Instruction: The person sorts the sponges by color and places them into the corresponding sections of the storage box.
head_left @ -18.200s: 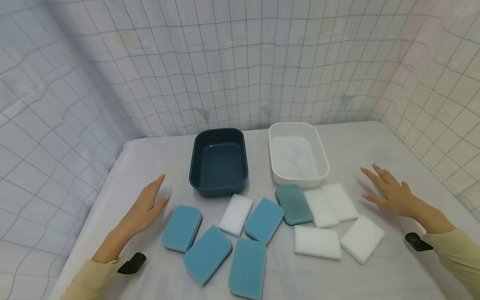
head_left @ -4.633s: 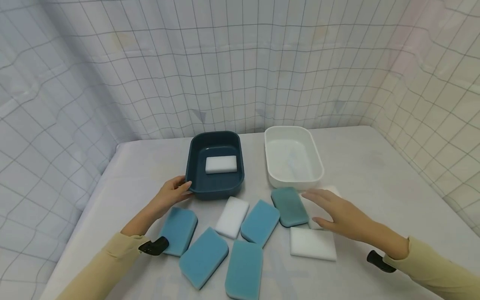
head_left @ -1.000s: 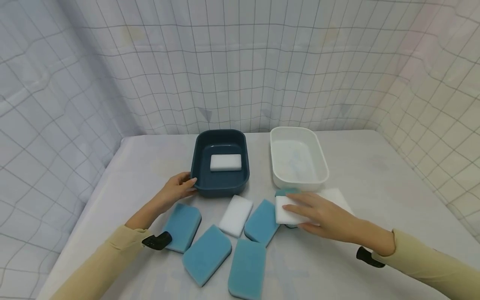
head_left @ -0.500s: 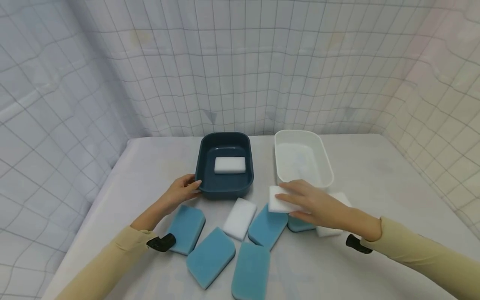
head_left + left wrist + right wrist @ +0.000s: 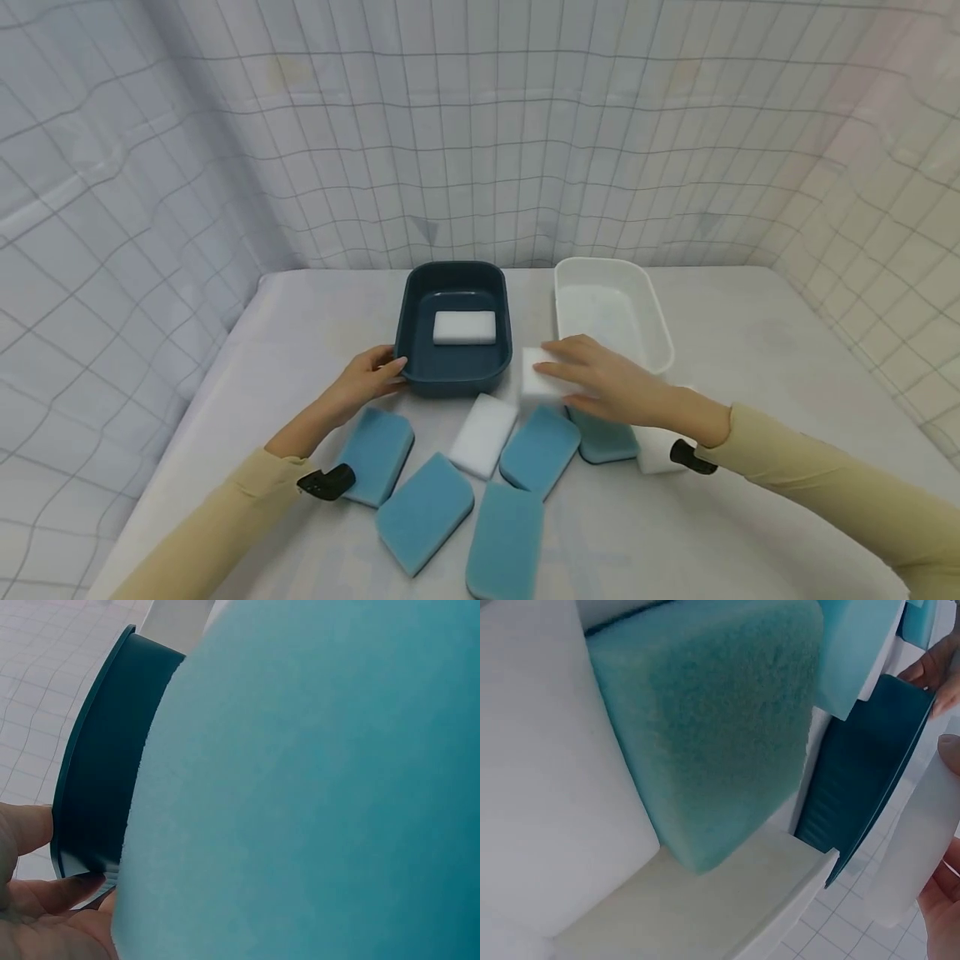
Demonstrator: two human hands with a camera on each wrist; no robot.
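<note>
My left hand (image 5: 363, 383) grips the near left corner of the dark blue tub (image 5: 450, 367), thumb on the rim and fingers against the outer wall, as the left wrist view also shows. A white sponge (image 5: 464, 327) lies flat inside that tub. In my right hand (image 5: 611, 383) another white sponge (image 5: 536, 375) is pinched between thumb and fingers; the right wrist view shows this held sponge (image 5: 915, 840) raised above the table, near the dark tub's right side. My right hand overlaps the front of the white tub (image 5: 600, 312), whose inside shows no sponge.
Several blue sponges (image 5: 424, 512) lie in front of the tubs, with a white sponge (image 5: 484, 435) among them. A greener sponge (image 5: 607, 442) and a white sponge (image 5: 660, 450) lie under my right forearm. Gridded curtains (image 5: 480, 167) enclose the table's back and sides.
Since the first frame, one white sponge has come into the dark tub and my left hand onto its rim. In the last second my right hand carried its white sponge leftward and farther back.
</note>
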